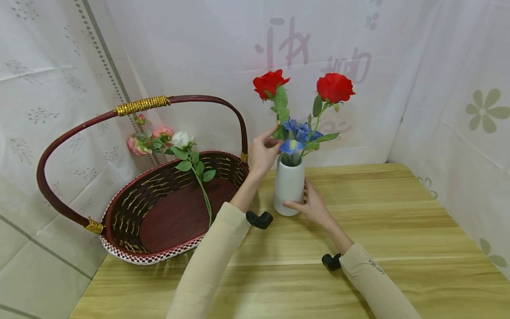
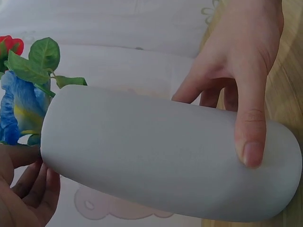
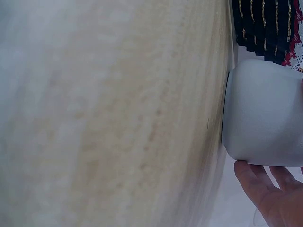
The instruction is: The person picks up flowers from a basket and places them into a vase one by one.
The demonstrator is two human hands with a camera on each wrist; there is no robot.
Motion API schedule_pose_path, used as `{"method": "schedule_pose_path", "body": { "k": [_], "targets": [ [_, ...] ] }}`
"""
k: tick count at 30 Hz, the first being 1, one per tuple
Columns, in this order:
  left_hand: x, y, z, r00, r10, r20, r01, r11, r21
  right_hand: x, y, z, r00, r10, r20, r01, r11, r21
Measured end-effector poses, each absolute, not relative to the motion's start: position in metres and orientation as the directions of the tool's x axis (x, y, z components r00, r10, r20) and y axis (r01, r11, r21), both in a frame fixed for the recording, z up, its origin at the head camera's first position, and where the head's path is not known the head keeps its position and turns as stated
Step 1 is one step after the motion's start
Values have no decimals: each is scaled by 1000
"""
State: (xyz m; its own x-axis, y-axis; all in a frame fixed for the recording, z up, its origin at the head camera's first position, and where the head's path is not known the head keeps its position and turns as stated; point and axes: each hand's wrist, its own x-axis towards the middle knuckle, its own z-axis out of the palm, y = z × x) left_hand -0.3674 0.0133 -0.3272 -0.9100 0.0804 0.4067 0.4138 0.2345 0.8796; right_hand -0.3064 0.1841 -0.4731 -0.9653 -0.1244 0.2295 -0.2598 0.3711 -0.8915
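A tall white vase (image 1: 287,190) stands upright on the table. My right hand (image 1: 314,206) grips its lower part, with the thumb across the near side and the fingers around the right. In the left wrist view that thumb (image 2: 250,151) presses on the white wall. Two red roses (image 1: 335,87) and blue irises (image 1: 292,146) rise from the vase's mouth. At the rim, my left hand (image 1: 264,153) has its curled fingers at the stem and leaves of the left red rose (image 1: 270,83); the exact pinch is partly hidden. The right wrist view shows the vase's base (image 3: 265,113).
Left of the vase sits a dark woven basket (image 1: 159,186) with a tall arched handle (image 1: 141,105). A white rose (image 1: 181,139) and pink flowers (image 1: 137,145) lean over its back rim. White printed cloth (image 1: 199,53) hangs behind the wooden table (image 1: 366,208).
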Motion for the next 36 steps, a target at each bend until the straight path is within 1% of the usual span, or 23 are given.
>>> {"method": "schedule_pose_path", "body": {
  "k": [5, 8, 14, 24, 36],
  "targets": [
    [-370, 13, -331, -908, 136, 396, 415, 168, 894, -307, 184, -473, -968, -120, 222, -251, 370, -895],
    [-371, 12, -333, -905, 160, 395, 419, 163, 893, -306, 184, -473, -969, -118, 216, -245, 372, -895],
    [-373, 12, -337, -897, 180, 404, 435, 192, 880, -306, 184, -473, -970, -120, 210, -240, 379, -894],
    [-373, 10, -341, -907, 252, 336, 389, 199, 899, -307, 185, -474, -970, -119, 213, -242, 380, -892],
    [-371, 8, -342, -905, 258, 337, 392, 204, 897, -307, 185, -473, -970, -122, 211, -242, 384, -891]
  ]
}}
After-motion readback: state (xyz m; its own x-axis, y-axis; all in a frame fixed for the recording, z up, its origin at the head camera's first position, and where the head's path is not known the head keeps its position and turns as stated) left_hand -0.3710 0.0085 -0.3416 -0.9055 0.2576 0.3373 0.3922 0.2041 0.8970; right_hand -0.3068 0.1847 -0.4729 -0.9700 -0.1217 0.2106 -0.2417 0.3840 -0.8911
